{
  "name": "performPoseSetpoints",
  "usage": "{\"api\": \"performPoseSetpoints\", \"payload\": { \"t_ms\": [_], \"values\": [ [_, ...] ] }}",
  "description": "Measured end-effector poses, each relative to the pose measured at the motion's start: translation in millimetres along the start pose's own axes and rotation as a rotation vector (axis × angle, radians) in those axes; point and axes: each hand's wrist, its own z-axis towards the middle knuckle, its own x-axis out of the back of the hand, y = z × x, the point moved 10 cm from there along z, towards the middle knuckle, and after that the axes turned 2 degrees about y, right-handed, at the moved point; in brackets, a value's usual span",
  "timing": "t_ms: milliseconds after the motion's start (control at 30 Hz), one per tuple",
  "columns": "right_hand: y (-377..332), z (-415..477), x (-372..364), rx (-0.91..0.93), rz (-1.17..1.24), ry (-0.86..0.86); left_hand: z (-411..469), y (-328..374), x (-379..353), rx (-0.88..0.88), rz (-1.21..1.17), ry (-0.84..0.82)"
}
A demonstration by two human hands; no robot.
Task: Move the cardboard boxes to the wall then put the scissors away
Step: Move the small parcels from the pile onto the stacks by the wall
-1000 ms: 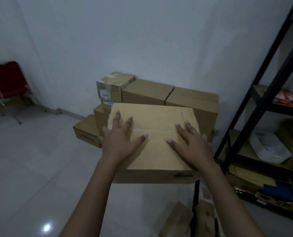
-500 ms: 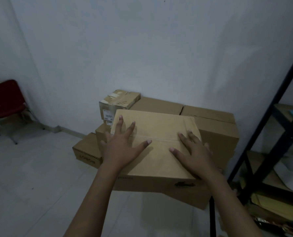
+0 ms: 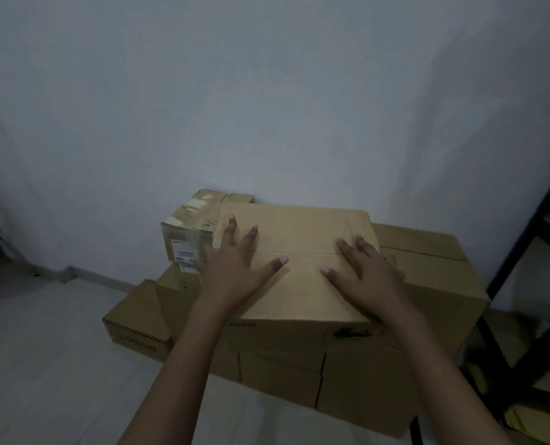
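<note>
A brown cardboard box (image 3: 299,232) with a taped seam across its lid lies on top of a stack of other cardboard boxes (image 3: 427,284) against the white wall (image 3: 267,107). My left hand (image 3: 235,268) lies flat on the left half of its lid, fingers spread. On the right half my right hand (image 3: 366,277) presses flat, its outer fingers reaching the box's right edge. No scissors are in sight.
A small taped box with a white label (image 3: 183,232) sits left of the top box. A low flat box (image 3: 132,319) lies on the floor at the left. A black metal shelf frame (image 3: 524,252) stands at the right. Pale tiled floor (image 3: 42,364) spreads to the left.
The box under my hands has slid forward onto the stack and closer to the wall. The view has moved in; the red chair and shelf contents have left the frame.
</note>
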Motion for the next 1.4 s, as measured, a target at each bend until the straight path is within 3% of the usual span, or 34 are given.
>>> {"api": "performPoseSetpoints", "payload": {
  "t_ms": [400,700,933,1167,1400],
  "values": [
    [0,165,-54,-0.026,0.024,-0.06,163,-22,-37,-0.012,-0.006,-0.061],
    [12,326,-79,0.143,0.002,-0.212,254,-25,-86,0.097,-0.002,-0.054],
    [10,425,-112,0.289,0.061,-0.353,273,-10,-109,0.146,0.018,-0.066],
    [5,469,-131,0.329,0.156,-0.464,274,20,-116,0.115,0.023,-0.078],
    [-2,477,-149,0.375,-0.058,-0.46,270,24,-134,0.118,0.028,-0.108]
  ]
}}
